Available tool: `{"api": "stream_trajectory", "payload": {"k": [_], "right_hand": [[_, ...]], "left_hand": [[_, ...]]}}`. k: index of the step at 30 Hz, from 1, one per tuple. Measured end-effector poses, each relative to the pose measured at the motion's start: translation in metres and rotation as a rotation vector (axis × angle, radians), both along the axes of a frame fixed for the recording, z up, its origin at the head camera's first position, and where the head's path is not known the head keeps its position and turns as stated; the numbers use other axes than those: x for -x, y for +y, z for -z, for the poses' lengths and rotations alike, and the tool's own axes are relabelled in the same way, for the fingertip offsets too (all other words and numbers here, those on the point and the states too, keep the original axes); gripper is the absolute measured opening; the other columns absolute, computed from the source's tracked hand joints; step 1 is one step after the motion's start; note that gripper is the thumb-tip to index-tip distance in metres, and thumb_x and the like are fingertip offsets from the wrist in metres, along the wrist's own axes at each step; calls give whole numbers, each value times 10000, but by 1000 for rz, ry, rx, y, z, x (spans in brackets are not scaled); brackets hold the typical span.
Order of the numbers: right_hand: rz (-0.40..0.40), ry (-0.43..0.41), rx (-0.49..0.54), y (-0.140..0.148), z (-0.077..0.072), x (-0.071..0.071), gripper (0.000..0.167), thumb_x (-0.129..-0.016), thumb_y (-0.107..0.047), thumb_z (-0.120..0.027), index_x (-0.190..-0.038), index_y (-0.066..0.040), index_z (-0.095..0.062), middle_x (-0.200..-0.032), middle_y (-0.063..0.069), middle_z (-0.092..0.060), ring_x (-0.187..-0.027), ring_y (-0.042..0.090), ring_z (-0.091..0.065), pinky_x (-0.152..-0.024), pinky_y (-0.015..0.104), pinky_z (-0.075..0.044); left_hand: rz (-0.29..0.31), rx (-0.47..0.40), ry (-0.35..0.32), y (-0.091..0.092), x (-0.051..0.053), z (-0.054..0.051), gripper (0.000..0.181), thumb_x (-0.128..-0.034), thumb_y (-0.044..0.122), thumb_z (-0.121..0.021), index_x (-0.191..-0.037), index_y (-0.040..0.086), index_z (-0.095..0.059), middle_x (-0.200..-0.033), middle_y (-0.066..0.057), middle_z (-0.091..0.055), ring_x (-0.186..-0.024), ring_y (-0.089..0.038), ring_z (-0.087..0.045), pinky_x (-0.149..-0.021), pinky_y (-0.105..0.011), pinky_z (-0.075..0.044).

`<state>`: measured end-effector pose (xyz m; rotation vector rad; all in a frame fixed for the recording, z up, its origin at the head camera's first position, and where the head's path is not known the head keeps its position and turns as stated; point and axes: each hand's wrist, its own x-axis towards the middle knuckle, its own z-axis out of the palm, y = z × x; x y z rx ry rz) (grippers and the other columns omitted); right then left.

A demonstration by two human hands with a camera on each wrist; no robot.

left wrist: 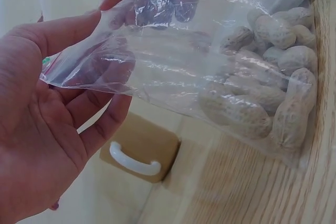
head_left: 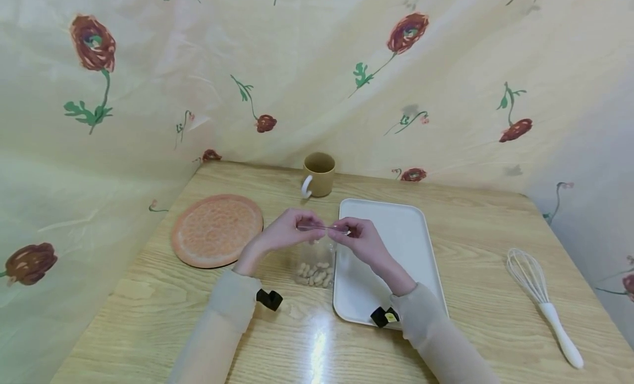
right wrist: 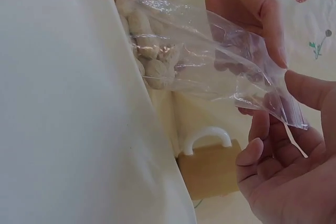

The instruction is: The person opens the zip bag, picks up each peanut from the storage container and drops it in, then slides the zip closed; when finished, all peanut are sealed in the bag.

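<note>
A clear plastic zip bag (head_left: 317,258) with several unshelled peanuts (head_left: 316,274) in its bottom hangs upright, its base at the wooden table. My left hand (head_left: 292,228) pinches the bag's top edge on the left side, thumb in front and fingers behind. On the right, my right hand (head_left: 360,240) pinches the same top edge, the two thumbs close together. In the left wrist view the peanuts (left wrist: 262,77) gather at the bag's bottom end. The right wrist view shows the zip strip (right wrist: 296,114) between the thumb and fingers.
A white tray (head_left: 406,252) lies just right of the bag, partly under my right arm. A round orange-patterned mat (head_left: 218,230) lies at left. Behind the bag stands a tan mug (head_left: 322,177) with a white handle. A white whisk (head_left: 545,307) lies far right.
</note>
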<state>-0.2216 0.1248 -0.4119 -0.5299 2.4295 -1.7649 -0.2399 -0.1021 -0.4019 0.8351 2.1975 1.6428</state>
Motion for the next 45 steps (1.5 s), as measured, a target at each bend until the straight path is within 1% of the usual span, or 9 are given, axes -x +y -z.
{"api": "stream_trajectory", "payload": {"k": [4, 9, 18, 23, 26, 29, 36, 37, 45], "right_hand": [[40, -35, 8, -1, 0, -1, 219, -932, -173, -719, -1036, 20, -726, -903, 32, -714, -826, 145, -588, -711, 267, -460], [85, -92, 15, -3, -1, 0, 214, -933, -166, -711, -1010, 33, -725, -798, -21, -683, -768, 131, -576, -688, 263, -442], [140, -136, 15, -6, 2, 1, 173, -915, -137, -718, -963, 26, -742, -743, -4, -668, -733, 173, -563, -655, 269, -405], [156, -141, -25, -8, 7, 1, 173, -910, -144, -724, -961, 20, -749, -754, -10, -676, -736, 139, -568, -667, 285, -415], [155, -135, -52, -8, 12, 2, 175, -909, -144, -725, -962, 21, -749, -748, -14, -670, -732, 133, -561, -656, 283, -413], [145, -133, -59, -8, 15, 3, 184, -908, -138, -729, -969, 35, -746, -748, -14, -672, -718, 121, -550, -636, 269, -409], [109, -113, -74, -11, 10, -1, 182, -915, -102, -717, -973, 70, -728, -742, -9, -663, -686, 113, -523, -577, 240, -378], [111, -111, -74, -10, 15, 2, 180, -914, -111, -721, -972, 60, -732, -743, -11, -663, -688, 114, -527, -577, 238, -380], [95, -67, -84, -11, 14, 0, 152, -919, -96, -709, -947, 52, -728, -756, 12, -676, -693, 121, -557, -588, 232, -412]], "left_hand": [[1, 3, -1, 1, 3, 4, 206, -979, 144, -648, -1112, -13, -671, -956, -113, -723, -798, -242, -695, -761, -404, -557], [15, -25, -38, 3, 6, 9, 181, -997, 123, -618, -1095, -21, -668, -950, -96, -723, -806, -188, -684, -764, -350, -552], [-4, -22, -20, 7, 5, 12, 155, -997, 70, -601, -1078, -43, -669, -931, -125, -716, -814, -220, -675, -756, -365, -555], [-19, -5, -27, 9, 3, 13, 132, -984, 37, -609, -1041, -68, -663, -956, -181, -704, -889, -332, -682, -795, -355, -558], [-29, 18, -42, 11, 4, 16, 111, -972, 23, -620, -1013, -70, -664, -928, -167, -701, -902, -338, -683, -805, -340, -557], [-42, 49, -47, 12, 4, 17, 97, -965, 42, -639, -988, -47, -671, -895, -119, -708, -868, -269, -693, -792, -338, -559], [-21, 65, -24, 12, 3, 17, 91, -966, 46, -644, -977, -38, -675, -885, -114, -716, -811, -167, -684, -776, -342, -560], [-16, 65, -19, 12, 2, 17, 93, -966, 44, -641, -978, -42, -674, -885, -115, -716, -807, -160, -683, -772, -331, -560], [-29, 88, -4, 15, 1, 15, 105, -970, 50, -637, -968, -46, -678, -899, -132, -724, -805, -162, -693, -756, -302, -561]]}}
